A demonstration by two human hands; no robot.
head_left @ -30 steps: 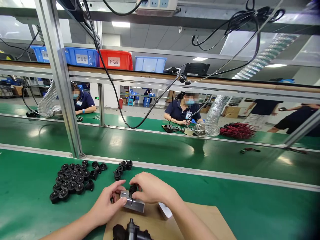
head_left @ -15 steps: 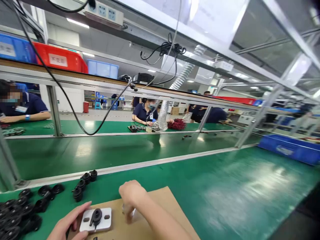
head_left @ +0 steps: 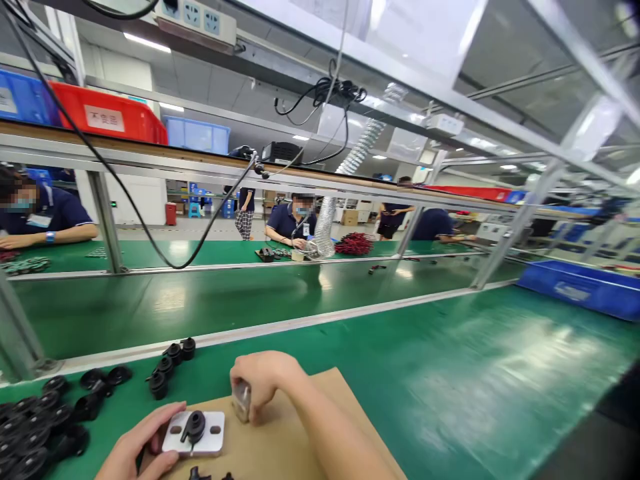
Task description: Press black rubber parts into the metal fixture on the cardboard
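My left hand (head_left: 145, 443) grips the left end of a white plate (head_left: 213, 443) with two slotted holes, thumb in front and fingers behind. A round black plastic part (head_left: 194, 426) with a side spout sits on the middle of the plate. To the right, my right hand (head_left: 263, 385) is closed around a small greyish, see-through piece (head_left: 242, 400), held just over the cardboard sheet (head_left: 280, 447); its exact kind I cannot make out. Small black pieces (head_left: 199, 473) lie at the bottom edge, in front of the plate.
Many black plastic parts (head_left: 35, 427) are heaped at the left, and several round black ones (head_left: 165, 367) stand in a row behind my left hand. A metal rail (head_left: 280, 325) crosses the green table (head_left: 450, 373). A blue bin (head_left: 580, 287) sits far right. Co-workers sit opposite.
My right hand has shifted slightly left and turned, and the see-through piece in it shows more. My left hand still holds the plate. The view has tilted slightly.
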